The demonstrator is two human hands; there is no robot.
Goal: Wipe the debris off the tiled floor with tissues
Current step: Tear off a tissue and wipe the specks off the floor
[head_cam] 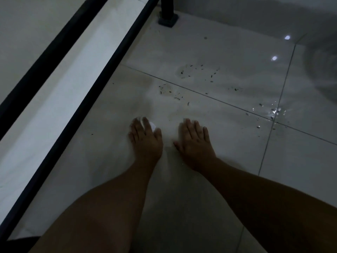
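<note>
Head view: tiled floor (228, 161) seen from above. The left hand (145, 137) is laid flat on a white tissue (152, 126), which shows at its fingertips. The right hand (196, 141) is pressed on bare tile, fingers slightly spread, holding nothing. Dark debris (165, 91) is scattered from twelve to two o'clock of the hands, across a grout line. Wiping is judged barely started. A forward sweep of the tissue toward twelve o'clock is called for next.

Dim room: glossy pale tiled floor (228, 152), light glints (287, 37), black metal frame (73, 125) along the left.
</note>
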